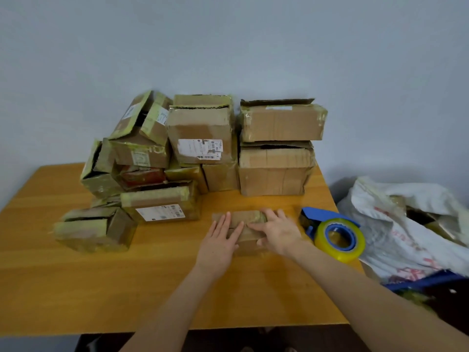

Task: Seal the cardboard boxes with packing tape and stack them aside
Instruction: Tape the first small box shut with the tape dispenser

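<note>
A wooden table [76,275] against a pale wall carries a heap of worn cardboard boxes [200,138] along its back half. Most are banded in yellowish tape, and several have flaps ajar. Two larger boxes [276,171] stand one on the other at the heap's right end, both with top flaps lifted. Which of these count as finished cannot be told from here.

Beyond the table's right edge slumps a white plastic bag [396,232] with more cardboard showing inside. A blue tape dispenser [335,235] loaded with a yellowish roll lies near that edge, just beside the person's right forearm and held by neither hand.

In front of the heap, a small box [243,219] lies flat on the tabletop, its top seam apparently not yet taped. The left hand [220,240] and right hand [276,232] both rest on it, fingers straight and spread, pressing the flaps down.

The job looks to be mid-way: this box is closed but unsealed, with taping and stacking to follow. Bare wood lies to the front and left, while the right side is crowded by the dispenser and the table edge.
</note>
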`<state>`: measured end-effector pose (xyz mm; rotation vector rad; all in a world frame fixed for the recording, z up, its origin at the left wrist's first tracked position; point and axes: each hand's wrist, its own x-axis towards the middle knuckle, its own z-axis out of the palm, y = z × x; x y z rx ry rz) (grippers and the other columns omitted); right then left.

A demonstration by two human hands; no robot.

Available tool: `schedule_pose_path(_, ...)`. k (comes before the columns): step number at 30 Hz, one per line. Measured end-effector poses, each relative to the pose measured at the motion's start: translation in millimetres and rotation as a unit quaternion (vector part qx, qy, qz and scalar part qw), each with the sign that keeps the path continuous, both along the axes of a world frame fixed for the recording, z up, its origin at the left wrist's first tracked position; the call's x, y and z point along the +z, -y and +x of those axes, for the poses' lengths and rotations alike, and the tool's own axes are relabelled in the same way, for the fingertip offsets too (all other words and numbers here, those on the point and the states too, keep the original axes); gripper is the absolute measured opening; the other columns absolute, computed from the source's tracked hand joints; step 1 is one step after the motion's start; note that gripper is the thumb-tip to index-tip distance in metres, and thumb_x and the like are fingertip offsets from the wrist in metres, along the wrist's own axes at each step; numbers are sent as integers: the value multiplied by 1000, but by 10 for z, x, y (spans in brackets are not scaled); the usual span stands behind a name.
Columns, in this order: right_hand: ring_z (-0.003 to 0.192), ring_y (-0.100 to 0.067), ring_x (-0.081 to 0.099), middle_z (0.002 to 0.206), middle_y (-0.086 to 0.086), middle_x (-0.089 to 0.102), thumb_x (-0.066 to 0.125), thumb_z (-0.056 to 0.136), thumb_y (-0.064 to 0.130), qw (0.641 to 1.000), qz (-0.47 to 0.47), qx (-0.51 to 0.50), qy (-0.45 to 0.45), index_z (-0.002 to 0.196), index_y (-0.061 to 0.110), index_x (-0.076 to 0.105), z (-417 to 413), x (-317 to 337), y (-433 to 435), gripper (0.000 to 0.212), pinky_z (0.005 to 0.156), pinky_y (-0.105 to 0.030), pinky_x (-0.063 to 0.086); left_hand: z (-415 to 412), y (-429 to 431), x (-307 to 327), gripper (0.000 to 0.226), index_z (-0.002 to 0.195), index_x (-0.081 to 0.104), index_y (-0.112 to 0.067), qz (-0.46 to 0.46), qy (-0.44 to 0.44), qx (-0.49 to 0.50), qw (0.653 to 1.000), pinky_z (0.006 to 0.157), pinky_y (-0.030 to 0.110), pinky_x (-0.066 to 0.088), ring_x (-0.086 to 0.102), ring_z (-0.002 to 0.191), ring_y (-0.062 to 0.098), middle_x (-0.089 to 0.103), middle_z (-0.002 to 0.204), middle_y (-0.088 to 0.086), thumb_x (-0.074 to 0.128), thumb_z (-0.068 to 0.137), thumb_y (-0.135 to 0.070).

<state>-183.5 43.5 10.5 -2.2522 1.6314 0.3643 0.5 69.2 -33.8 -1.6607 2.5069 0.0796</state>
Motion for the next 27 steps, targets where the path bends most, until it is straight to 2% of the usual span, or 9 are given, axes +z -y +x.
schedule_pose_path(3, 142, -33, 16, 161, 1, 10, 52, 94, 50, 998, 23, -23, 59, 148, 46, 29, -71, 32, -1, 58, 114, -44, 25, -9, -13, 19, 59, 146, -18, -26, -3, 2, 6, 1000, 115, 33, -10, -18, 144, 21, -31, 144, 11, 24, 105, -33)
schedule_pose_path(6, 140, -31, 24, 158, -3, 23, 48, 98, 45, 989, -33, -106, 95, 150, 34, 29, -361, 18, -19, 56, 111, -43, 32, -11, 0, 29, 58, 147, -15, -25, -12, -3, 0, 1000, 116, 34, -8, -16, 141, 18, -26, 144, 11, 24, 105, -32)
schedule_pose_path(10, 134, -34, 30, 149, -11, 29, 48, 97, 21, 963, -75, -258, 7, 148, 20, 26, -1035, -55, -105, 55, 106, -42, 35, -43, -18, -1, 62, 144, 5, -23, -66, -40, -1, 997, 115, 39, 7, 23, 144, 30, 2, 148, 17, 48, 99, -30)
schedule_pose_path(13, 138, -39, 25, 151, -14, 24, 49, 96, 26, 948, 4, -315, -43, 153, 18, 11, -1417, -153, -160, 69, 111, -47, 30, -53, -32, 10, 60, 143, -5, -25, -51, 10, -24, 998, 116, 37, 2, 14, 146, 28, -2, 153, 18, 38, 102, -32)
schedule_pose_path(15, 139, -41, 25, 153, -14, 22, 52, 95, 30, 941, 41, -334, -38, 154, 18, 5, -1514, -241, -161, 77, 112, -49, 29, -62, -13, -6, 65, 144, 5, -24, -52, -8, -11, 999, 115, 40, 12, 27, 143, 31, 5, 150, 18, 49, 98, -30)
schedule_pose_path(17, 131, -41, 36, 148, -14, 25, 51, 96, 23, 935, 41, -352, -2, 153, 16, 10, -1528, -278, -148, 70, 101, -46, 39, -72, -11, -13, 67, 144, 8, -24, -47, -10, -1, 999, 115, 42, 19, 32, 140, 32, 9, 150, 19, 55, 95, -28)
schedule_pose_path(21, 113, -38, 52, 136, -12, 36, 49, 98, 16, 935, 15, -355, -1, 135, 13, 35, -1480, -258, -103, 39, 74, -40, 42, -51, -15, -7, 59, 141, -19, -29, -37, 30, -2, 999, 121, 37, 0, -1, 148, 26, -11, 158, 17, 27, 105, -32)
schedule_pose_path(24, 104, -30, 57, 132, -6, 43, 48, 100, 26, 953, 42, -301, -11, 126, 15, 50, -1263, -293, -62, 28, 69, -37, 41, -75, -19, 15, 60, 150, -12, -29, -40, 31, 3, 999, 119, 35, -2, -1, 149, 24, -11, 159, 15, 27, 105, -32)
schedule_pose_path(27, 107, -27, 55, 126, -3, 49, 54, 95, 44, 961, 63, -269, -4, 118, 17, 56, -1016, -345, -22, 35, 72, -34, 43, -33, -20, 14, 59, 153, 0, -30, -51, 29, 2, 998, 119, 36, 3, 5, 149, 23, -3, 160, 13, 33, 103, -33)
